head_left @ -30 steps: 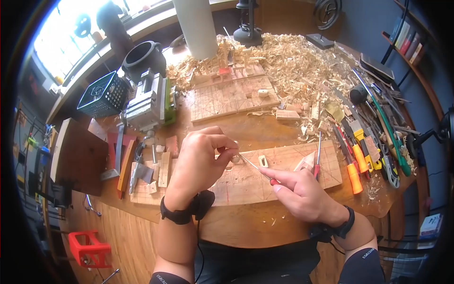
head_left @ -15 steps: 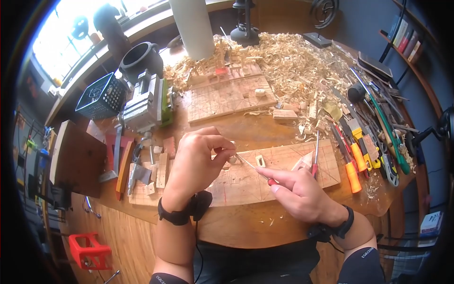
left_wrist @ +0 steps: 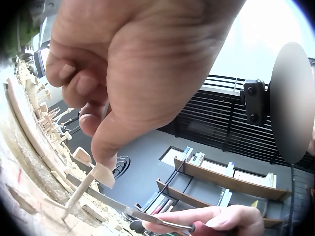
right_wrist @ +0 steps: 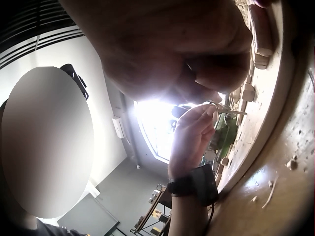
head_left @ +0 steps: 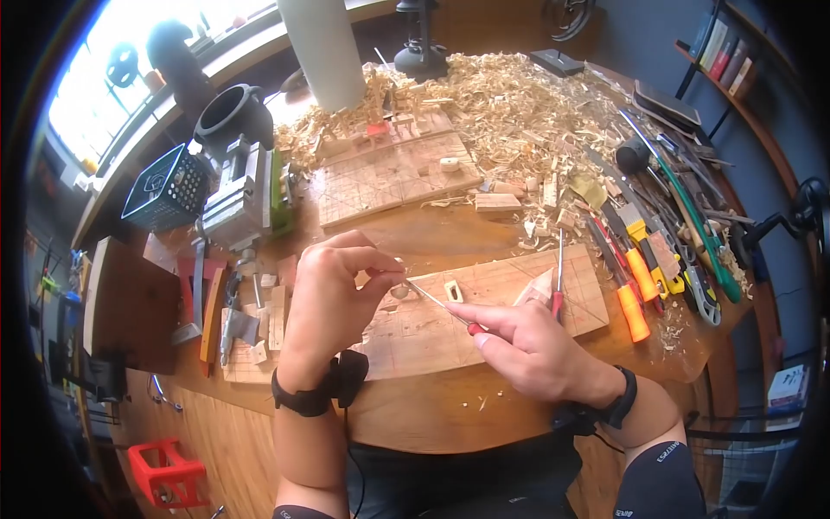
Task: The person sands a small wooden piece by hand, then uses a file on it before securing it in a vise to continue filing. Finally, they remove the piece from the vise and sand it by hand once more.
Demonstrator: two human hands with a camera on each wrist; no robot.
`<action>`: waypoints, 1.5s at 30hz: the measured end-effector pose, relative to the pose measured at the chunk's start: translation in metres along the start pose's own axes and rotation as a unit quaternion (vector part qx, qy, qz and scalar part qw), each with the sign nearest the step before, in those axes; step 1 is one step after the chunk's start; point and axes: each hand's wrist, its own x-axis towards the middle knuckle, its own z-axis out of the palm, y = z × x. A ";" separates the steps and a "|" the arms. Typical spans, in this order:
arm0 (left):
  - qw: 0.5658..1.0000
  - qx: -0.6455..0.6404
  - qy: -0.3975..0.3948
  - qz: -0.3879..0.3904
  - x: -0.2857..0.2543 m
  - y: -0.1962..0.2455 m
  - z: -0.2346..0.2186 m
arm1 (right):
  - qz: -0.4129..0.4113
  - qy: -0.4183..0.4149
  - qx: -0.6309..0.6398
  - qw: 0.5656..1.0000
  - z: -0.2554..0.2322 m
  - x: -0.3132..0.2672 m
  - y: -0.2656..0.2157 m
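Observation:
Between thumb and fingertips, the left hand (head_left: 333, 298) pinches a small pale wooden piece (left_wrist: 102, 175), which shows a rounded end and a thin stem in the left wrist view. The right hand (head_left: 534, 350) grips a slim tool by its red handle (head_left: 475, 329), index finger stretched along it. The tool's thin metal blade (head_left: 430, 297) points toward the left fingertips; whether it touches the wood cannot be told. Both hands are above a marked wooden board (head_left: 415, 350). On that board lies a small wooden piece with a slot (head_left: 453, 291), beside a second red-handled tool (head_left: 558, 303).
Wood shavings (head_left: 510, 95) heap at the back, behind another marked board (head_left: 389, 186). Orange-handled tools (head_left: 634, 313) and a green-handled one (head_left: 731, 281) lie at right. A metal vise (head_left: 235, 195), a perforated basket (head_left: 164, 186) and a dark wooden block (head_left: 130, 303) stand at left.
The head view has shifted, so the bench and both hands appear farther left. The left hand's pinch and the right hand's grip look much the same as before.

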 end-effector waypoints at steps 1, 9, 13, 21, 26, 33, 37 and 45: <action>1.000 -0.001 -0.002 0.001 0.000 -0.001 0.001 | 0.002 0.002 0.000 1.000 0.000 0.001 0.001; 0.999 -0.032 -0.011 0.018 -0.001 -0.002 0.001 | 0.001 -0.012 -0.005 1.000 0.002 0.004 0.008; 0.999 -0.035 -0.007 0.017 -0.001 -0.004 0.002 | -0.020 0.003 0.018 1.000 0.003 0.003 0.008; 1.000 -0.012 -0.007 0.013 0.000 0.000 0.000 | 0.015 -0.042 -0.011 0.999 -0.003 0.001 -0.001; 1.000 -0.017 -0.008 0.013 0.001 0.000 -0.001 | 0.008 -0.034 0.007 0.999 0.000 0.002 0.004; 0.999 -0.049 -0.006 0.015 -0.001 -0.006 0.003 | -0.019 -0.007 -0.015 1.000 0.000 0.002 0.001; 0.999 -0.036 -0.005 0.007 0.000 -0.003 0.001 | -0.009 -0.001 -0.004 1.000 0.001 0.003 0.003; 0.999 -0.030 -0.005 0.017 0.000 -0.004 0.001 | -0.018 0.006 0.016 1.000 0.002 0.001 0.001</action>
